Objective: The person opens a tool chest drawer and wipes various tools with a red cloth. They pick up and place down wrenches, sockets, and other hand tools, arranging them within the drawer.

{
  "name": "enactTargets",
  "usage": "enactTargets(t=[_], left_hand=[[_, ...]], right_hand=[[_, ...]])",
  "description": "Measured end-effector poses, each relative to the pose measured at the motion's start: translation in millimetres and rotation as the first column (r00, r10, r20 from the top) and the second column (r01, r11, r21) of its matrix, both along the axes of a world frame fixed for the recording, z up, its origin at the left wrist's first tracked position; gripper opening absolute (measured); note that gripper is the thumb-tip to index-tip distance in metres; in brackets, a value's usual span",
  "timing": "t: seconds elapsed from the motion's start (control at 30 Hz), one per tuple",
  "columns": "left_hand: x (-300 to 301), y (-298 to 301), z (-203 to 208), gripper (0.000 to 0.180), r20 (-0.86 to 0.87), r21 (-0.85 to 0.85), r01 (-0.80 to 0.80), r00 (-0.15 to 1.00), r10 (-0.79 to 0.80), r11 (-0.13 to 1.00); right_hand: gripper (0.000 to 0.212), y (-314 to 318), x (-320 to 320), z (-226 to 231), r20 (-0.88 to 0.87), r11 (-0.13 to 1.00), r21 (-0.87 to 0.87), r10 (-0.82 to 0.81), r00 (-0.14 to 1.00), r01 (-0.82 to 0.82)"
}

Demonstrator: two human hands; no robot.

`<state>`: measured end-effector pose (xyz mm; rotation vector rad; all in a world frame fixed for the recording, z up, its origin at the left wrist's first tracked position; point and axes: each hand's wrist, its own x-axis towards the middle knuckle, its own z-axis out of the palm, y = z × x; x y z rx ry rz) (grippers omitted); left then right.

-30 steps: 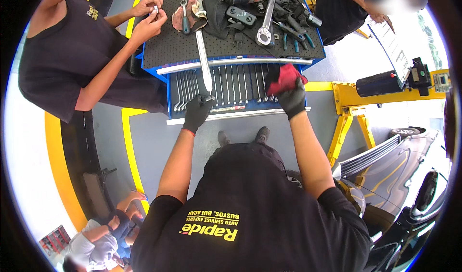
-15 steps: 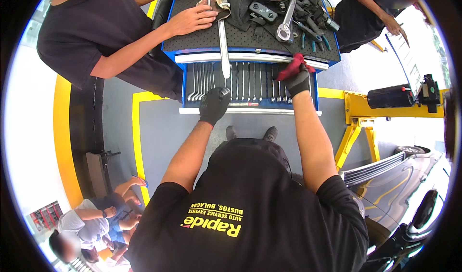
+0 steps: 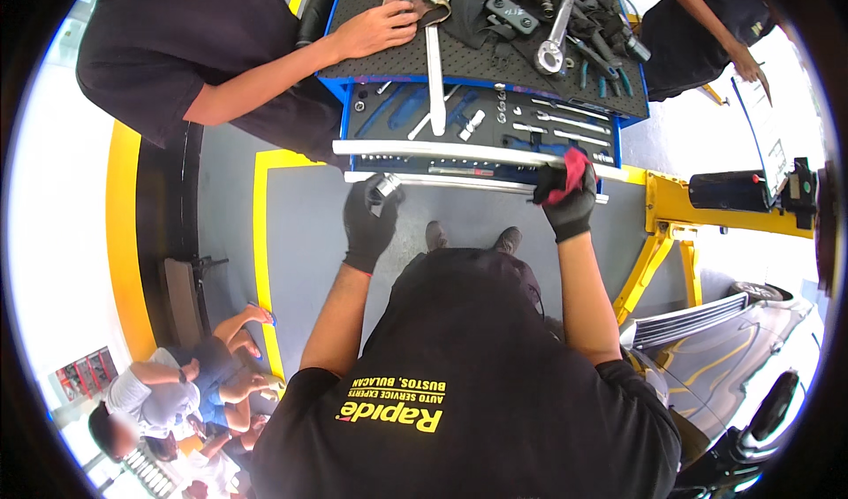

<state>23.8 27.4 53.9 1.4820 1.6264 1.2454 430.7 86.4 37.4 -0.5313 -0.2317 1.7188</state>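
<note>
Grey floor [image 3: 309, 225] with yellow lines spreads around a blue tool chest [image 3: 380, 62], cut off at the top. Just in front of its drawers is a metal piece [image 3: 386, 186], held in the left hand [image 3: 369, 225]; the dark glove hides part of it, so its full shape is hard to make out. What shows is short, silvery and shiny. The left fingers curl around it, their tips lost against the black, the forearm reaching up from below. The right hand [image 3: 568, 203], also gloved, bunches its fingers around a red cloth [image 3: 576, 172]; whether they also grip the upper drawer [image 3: 459, 151] cannot be told. That drawer stands open with tools inside, covering most of the lower drawer [image 3: 477, 184]. From the chest top a long bar [image 3: 435, 84] overhangs it. Near the bar, a co-worker's hand [image 3: 378, 33] reaches to a rag [image 3: 433, 9]. Farther right lies a ratchet [image 3: 549, 56].
</note>
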Motion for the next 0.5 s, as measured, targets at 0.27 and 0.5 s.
enactTargets(t=[0.27,0.5], left_hand=[[-17,52,46,0.028,-0.277,0.057,0.080,0.959,-0.061,0.995],[1,27,21,0.030,-0.344,-0.069,0.199,0.915,-0.210,0.978]], right_hand=[[0.051,-125,-1,26,0.285,0.865,-0.483,0.007,0.959,0.137],[0.051,-183,32,15,0.986,0.612,-0.142,0.156,0.058,0.778]])
